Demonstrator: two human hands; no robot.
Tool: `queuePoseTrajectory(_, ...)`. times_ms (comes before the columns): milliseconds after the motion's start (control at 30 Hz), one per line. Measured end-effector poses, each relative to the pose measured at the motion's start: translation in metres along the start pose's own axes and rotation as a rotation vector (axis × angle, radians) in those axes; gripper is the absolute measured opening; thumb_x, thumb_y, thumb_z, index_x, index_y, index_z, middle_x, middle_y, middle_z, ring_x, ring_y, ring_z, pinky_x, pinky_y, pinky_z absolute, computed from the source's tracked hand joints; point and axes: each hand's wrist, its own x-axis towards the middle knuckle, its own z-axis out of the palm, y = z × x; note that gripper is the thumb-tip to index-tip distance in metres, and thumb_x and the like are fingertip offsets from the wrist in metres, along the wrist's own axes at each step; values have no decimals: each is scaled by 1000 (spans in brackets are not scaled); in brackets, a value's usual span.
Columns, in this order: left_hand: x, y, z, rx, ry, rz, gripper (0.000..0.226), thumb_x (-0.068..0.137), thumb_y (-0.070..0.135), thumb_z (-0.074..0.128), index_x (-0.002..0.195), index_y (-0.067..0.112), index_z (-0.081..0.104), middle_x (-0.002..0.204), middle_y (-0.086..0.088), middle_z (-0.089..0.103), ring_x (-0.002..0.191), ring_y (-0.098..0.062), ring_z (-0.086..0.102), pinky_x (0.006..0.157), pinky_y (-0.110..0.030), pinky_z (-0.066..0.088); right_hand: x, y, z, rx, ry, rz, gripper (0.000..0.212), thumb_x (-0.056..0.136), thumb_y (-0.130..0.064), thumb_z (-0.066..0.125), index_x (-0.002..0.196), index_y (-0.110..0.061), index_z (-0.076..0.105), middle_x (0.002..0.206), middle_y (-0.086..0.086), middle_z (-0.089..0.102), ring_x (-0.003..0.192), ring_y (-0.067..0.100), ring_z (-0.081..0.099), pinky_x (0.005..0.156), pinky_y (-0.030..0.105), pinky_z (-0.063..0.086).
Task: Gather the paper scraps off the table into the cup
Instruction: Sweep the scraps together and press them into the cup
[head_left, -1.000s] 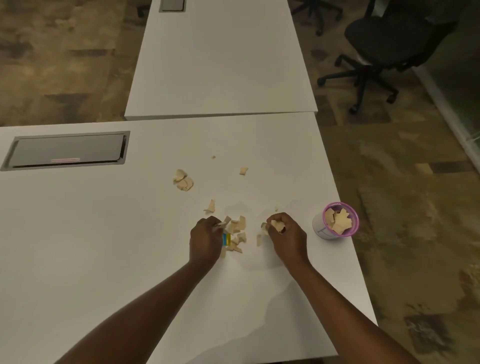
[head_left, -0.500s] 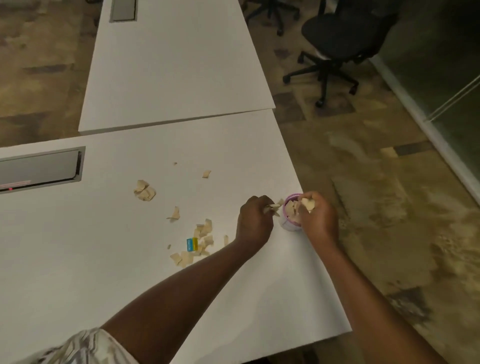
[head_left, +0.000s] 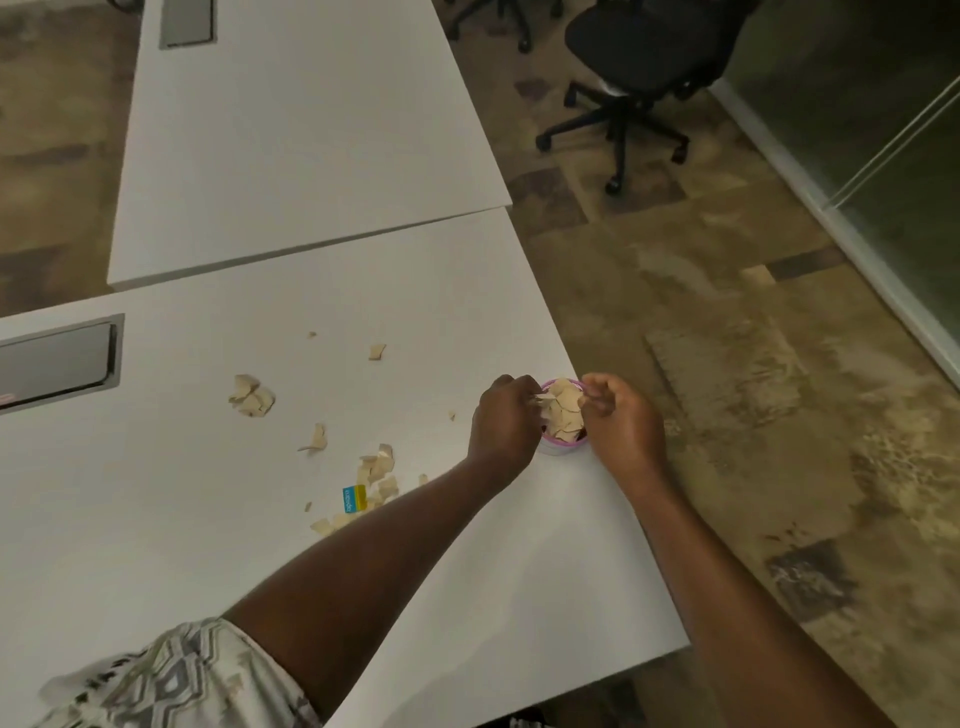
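The left hand (head_left: 503, 420) hangs at the left side of the small pink-rimmed white cup (head_left: 562, 446), its fingers curled together and pinching a pale tan scrap of torn paper (head_left: 544, 397) right at the rim. The right hand (head_left: 621, 422) sits against the cup's right side, its fingers loosely bent over the rim; whether they grip any paper there cannot be told. Between the two hands the cup stands upright near the right edge of the white rectangular table (head_left: 208, 545), heaped to the top with tan torn paper pieces (head_left: 563, 410). A tiny scrap (head_left: 452, 415) lies just left of the left hand. Farther left on the table, loose scraps are scattered: a cluster (head_left: 378, 470) beside the left forearm, with a small blue and yellow printed label piece (head_left: 355, 498) lying among them, a single curled scrap (head_left: 318, 437) beyond that, a crumpled pair (head_left: 252, 396) near the middle, and a small one (head_left: 377, 352) and a speck (head_left: 311, 334) toward the far side. A grey recessed cable hatch (head_left: 57, 364) is set into the table at the left. A patterned grey and white sleeve (head_left: 176, 680) covers the left upper arm. A second white table (head_left: 291, 130) abuts the far edge, and a black wheeled office chair (head_left: 639, 67) stands on the mottled brown floor (head_left: 727, 338) to the right.
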Motion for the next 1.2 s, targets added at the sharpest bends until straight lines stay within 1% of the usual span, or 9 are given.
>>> queuePoseTrajectory(233,-1,18,12,177,-44,194,14,82,7,50,89,12,62,86,-6,53,74,-26,53,62,-35,47,-2,9,-10,95,-1,-36,26,90,-4,59,110,-18,67,103,-1,71,92,14,67,86,33,56)
queuePoseTrajectory(367,1,22,22,201,-55,257,8,86,13,59,93,10,61,88,-7,55,78,-28,54,62,-36,46,-5,11,-16,95,13,-53,28,90,-4,59,112,-19,67,107,-1,71,95,15,67,80,24,53)
queuePoseTrajectory(567,5,12,23,177,-76,252,30,84,10,60,114,14,62,104,-9,59,92,-28,57,71,-32,45,-8,12,-23,45,17,-97,33,90,-3,56,118,-15,65,117,3,68,101,16,65,85,25,53)
queuePoseTrajectory(700,4,4,17,161,-100,289,39,84,9,60,122,17,60,114,-7,60,101,-25,56,79,-33,48,-13,13,-21,5,20,-155,31,90,-6,57,119,-15,65,117,5,66,94,13,63,73,12,46)
queuePoseTrajectory(767,4,0,14,163,-87,308,39,84,9,59,123,16,60,115,-7,60,103,-26,55,80,-35,49,-16,12,-19,-28,36,-194,32,90,-9,59,120,-16,64,118,4,64,94,13,62,70,12,44)
queuePoseTrajectory(900,2,-9,8,134,-49,298,38,88,9,55,125,18,59,115,-4,58,105,-25,53,82,-34,47,-24,11,-12,-191,33,-362,37,85,-11,61,122,-14,63,127,4,60,108,22,61,82,21,47)
queuePoseTrajectory(967,-1,-15,4,109,-25,265,37,90,12,56,126,20,58,115,-2,58,107,-22,52,83,-32,46,-31,12,-7,-267,-40,-433,43,85,-11,62,128,-10,59,137,9,55,120,28,57,95,34,51)
queuePoseTrajectory(1100,-13,-33,-5,121,26,214,38,91,17,62,128,20,57,121,-2,58,112,-22,53,86,-31,48,-42,16,8,-578,-242,-511,63,89,-28,60,147,-14,40,157,13,33,144,30,32,117,47,29)
queuePoseTrajectory(1200,-30,-50,-12,127,34,176,38,92,20,62,130,19,57,124,-2,57,113,-21,53,88,-33,50,-44,20,17,-713,-306,-495,74,91,-39,58,153,-16,26,162,14,19,149,31,19,121,49,15)
